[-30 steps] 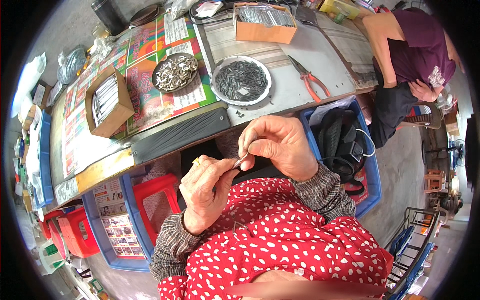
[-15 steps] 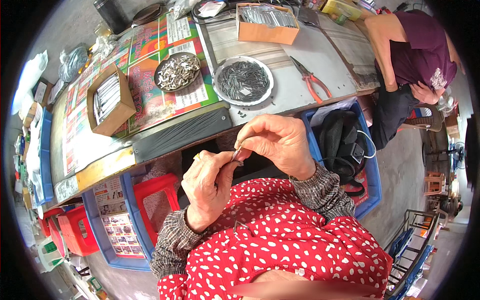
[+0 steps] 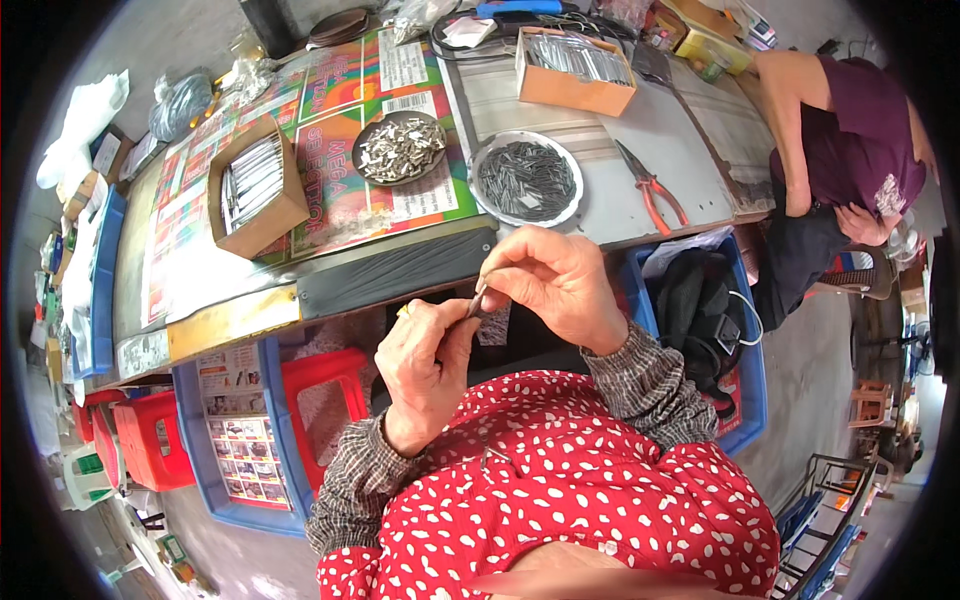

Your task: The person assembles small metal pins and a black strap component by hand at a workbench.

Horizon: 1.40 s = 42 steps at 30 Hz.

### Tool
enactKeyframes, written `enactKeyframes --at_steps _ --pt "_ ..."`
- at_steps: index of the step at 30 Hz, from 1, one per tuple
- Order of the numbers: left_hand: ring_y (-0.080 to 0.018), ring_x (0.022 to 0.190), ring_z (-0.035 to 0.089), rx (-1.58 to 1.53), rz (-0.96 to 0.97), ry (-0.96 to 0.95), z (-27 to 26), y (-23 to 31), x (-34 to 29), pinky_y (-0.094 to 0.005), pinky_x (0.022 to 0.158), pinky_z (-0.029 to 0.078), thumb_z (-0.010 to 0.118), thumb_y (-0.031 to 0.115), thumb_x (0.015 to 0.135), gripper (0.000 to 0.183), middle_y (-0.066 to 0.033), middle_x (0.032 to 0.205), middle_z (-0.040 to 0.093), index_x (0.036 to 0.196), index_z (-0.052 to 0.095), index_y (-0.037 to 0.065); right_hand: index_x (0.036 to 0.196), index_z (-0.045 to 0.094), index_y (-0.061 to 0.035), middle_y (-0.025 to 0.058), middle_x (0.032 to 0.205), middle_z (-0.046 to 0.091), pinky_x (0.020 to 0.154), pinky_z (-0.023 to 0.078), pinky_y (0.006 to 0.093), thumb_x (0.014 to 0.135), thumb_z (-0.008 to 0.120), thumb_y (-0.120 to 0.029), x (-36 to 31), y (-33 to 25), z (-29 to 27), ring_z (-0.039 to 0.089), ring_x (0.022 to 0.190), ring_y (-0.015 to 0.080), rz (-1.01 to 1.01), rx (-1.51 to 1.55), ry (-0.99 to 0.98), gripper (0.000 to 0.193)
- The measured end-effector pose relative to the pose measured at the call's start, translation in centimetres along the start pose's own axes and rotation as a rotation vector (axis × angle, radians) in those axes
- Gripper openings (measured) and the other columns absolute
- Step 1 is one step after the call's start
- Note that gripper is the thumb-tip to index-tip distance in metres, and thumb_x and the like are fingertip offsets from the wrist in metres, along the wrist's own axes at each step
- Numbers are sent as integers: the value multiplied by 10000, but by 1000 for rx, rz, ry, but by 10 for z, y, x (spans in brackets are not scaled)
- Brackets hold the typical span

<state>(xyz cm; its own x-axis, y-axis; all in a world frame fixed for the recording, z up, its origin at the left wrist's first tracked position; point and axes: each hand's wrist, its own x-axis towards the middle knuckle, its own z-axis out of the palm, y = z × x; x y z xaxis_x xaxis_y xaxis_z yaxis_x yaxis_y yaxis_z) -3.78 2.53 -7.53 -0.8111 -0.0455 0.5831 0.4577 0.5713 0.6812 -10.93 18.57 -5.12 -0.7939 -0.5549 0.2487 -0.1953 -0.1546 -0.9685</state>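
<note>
My left hand point(image 3: 425, 355) and my right hand point(image 3: 555, 285) meet in front of my body, just off the table's near edge. Both pinch a small, thin metallic piece point(image 3: 479, 304) between thumb and fingertips; the fingers cover most of it, so its exact kind does not show. Beyond the right hand stands a white bowl point(image 3: 575, 205) full of dark slender pieces point(image 3: 525, 180). To its left, a dark round dish point(image 3: 372, 176) holds many short silvery metal pieces point(image 3: 402, 148). Red-handled pliers point(image 3: 655, 192) lie open to the bowl's right.
Two cardboard boxes, one at left point(image 3: 270, 222) and one at the back point(image 3: 575, 94), hold thin silvery items. A blue crate point(image 3: 752, 400) with a black bag point(image 3: 690, 310) stands at right below the table. Red stools point(image 3: 350, 365) are beneath. Another person point(image 3: 850, 130) sits at far right.
The table and its contents have shifted rightward in the picture as the view turned. My hands keep nearly the same place and the same pinch on the small metallic piece.
</note>
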Motion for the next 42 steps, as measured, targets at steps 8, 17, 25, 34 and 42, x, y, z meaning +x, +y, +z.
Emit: enactKeyframes --at_steps 8,17,25,34,42 --pt "-171 591 552 -63 -221 9 -13 -15 -8 -258 561 444 682 -15 750 153 -84 713 591 886 619 15 895 622 -19 63 802 619 667 484 289 811 603 -87 76 39 -12 597 718 160 -163 -612 34 109" --pt "-80 632 548 -59 -230 9 -20 -32 -19 -202 569 439 648 -27 784 134 -63 757 618 914 618 -16 875 616 -72 77 868 536 774 452 378 718 645 -125 121 75 -6 506 899 265 -368 -1177 69 168" --pt "-90 609 546 -45 -225 -1 -22 -36 -22 -210 556 435 653 -13 785 129 -62 745 614 911 624 -6 809 591 -48 84 851 531 755 451 389 706 616 -96 133 79 -5 505 882 272 -370 -1244 22 116" --pt "-84 619 549 -46 -235 -12 -20 -35 -22 -204 568 435 652 1 797 125 -57 749 620 918 627 -12 725 564 -16 121 785 564 726 460 410 700 575 -73 145 73 -14 540 829 302 -389 -1265 -96 63" --pt "-49 583 521 -296 -443 -18 -18 -33 -25 -192 534 422 654 -13 793 129 -35 730 609 920 633 -9 832 599 33 85 736 602 594 460 269 771 626 -111 77 35 -10 575 636 136 -162 -504 -17 159"
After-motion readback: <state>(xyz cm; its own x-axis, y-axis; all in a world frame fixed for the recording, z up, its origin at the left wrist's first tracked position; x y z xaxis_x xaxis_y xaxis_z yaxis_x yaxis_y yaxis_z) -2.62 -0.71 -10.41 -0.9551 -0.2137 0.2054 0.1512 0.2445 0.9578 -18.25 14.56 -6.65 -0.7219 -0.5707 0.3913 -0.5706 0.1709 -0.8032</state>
